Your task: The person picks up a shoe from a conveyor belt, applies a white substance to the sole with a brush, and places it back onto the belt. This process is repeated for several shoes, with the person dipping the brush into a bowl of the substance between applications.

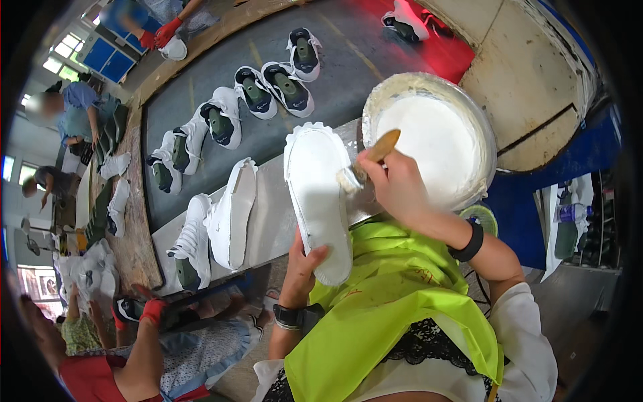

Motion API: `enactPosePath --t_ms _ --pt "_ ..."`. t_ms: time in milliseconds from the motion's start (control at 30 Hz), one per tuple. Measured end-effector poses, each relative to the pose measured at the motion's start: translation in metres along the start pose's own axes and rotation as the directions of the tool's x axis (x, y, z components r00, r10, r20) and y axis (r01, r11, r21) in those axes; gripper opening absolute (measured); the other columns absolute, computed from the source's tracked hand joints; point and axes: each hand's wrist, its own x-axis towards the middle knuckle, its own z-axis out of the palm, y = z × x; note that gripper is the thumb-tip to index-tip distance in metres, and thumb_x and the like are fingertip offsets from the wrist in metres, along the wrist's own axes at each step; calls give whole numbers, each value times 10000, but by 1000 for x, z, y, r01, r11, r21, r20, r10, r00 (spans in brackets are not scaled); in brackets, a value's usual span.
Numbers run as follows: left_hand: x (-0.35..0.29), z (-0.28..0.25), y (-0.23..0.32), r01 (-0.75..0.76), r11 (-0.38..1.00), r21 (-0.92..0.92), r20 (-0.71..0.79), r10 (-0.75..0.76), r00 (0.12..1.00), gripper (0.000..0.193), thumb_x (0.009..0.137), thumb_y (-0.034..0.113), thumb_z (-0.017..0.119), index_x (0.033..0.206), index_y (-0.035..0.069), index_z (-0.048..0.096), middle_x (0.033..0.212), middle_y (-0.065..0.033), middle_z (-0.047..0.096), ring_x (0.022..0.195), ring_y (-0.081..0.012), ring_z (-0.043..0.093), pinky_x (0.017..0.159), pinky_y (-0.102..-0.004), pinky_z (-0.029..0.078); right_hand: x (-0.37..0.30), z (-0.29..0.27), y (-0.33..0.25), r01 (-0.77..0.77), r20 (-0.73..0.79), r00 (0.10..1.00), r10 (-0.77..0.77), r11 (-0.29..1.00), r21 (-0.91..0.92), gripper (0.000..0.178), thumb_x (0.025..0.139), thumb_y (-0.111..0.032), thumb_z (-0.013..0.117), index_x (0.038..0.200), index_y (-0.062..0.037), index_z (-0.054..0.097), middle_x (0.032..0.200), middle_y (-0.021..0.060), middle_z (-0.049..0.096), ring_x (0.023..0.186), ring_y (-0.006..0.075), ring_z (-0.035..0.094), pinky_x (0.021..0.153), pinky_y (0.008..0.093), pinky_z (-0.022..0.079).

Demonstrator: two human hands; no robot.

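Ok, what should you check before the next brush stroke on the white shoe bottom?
1. Shoe held firmly: ok. The left hand grips the near end of the upturned white shoe.
2. Brush in hand: ok. The right hand holds the brush by its wooden handle.
3. Bristles on the sole: ok, they touch its right edge.
4. Paste within reach: ok. The bowl of white paste stands just beyond the right hand.
5. Enough paste on the bristles: cannot tell.
6. Whole sole already coated: cannot tell, white on white.
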Motion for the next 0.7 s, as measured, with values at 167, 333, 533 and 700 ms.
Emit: enactPosePath --t_ms 167,333,533,700 --pt "1 7 13 -25 999 26 6 25 1000 829 785 265 708 1455 31 280 1308 -95 490 1183 -202 490 988 -340 399 33 2 -9 228 -172 962 -212 970 84 156 918 -97 540 967 17 634 860 186 656 797 341 644 704 383 499" --pt "33 30 46 -85 992 88 -41 89 995 838 779 171 700 1473 35 252 1330 -101 483 1196 -215 494 1000 -347 406 5 -13 23 419 -127 901 -416 908 4 144 904 -88 522 926 7 628 889 171 647 851 373 615 734 398 495" --pt "183 70 137 -108 950 293 110 79 991 694 829 44 628 1439 35 299 1258 -108 549 1109 -204 574 930 -341 481 30 -94 39 240 -314 912 -265 964 -116 165 897 -60 525 988 4 647 922 183 658 855 363 635 737 375 508" --pt "407 127 159 -79 938 339 212 6 977 614 858 170 650 1381 38 358 1180 -112 569 1068 -213 587 892 -344 504 33 -106 72 -174 -274 927 256 941 291 138 951 -69 545 1008 25 629 877 87 640 795 108 575 713 252 471"
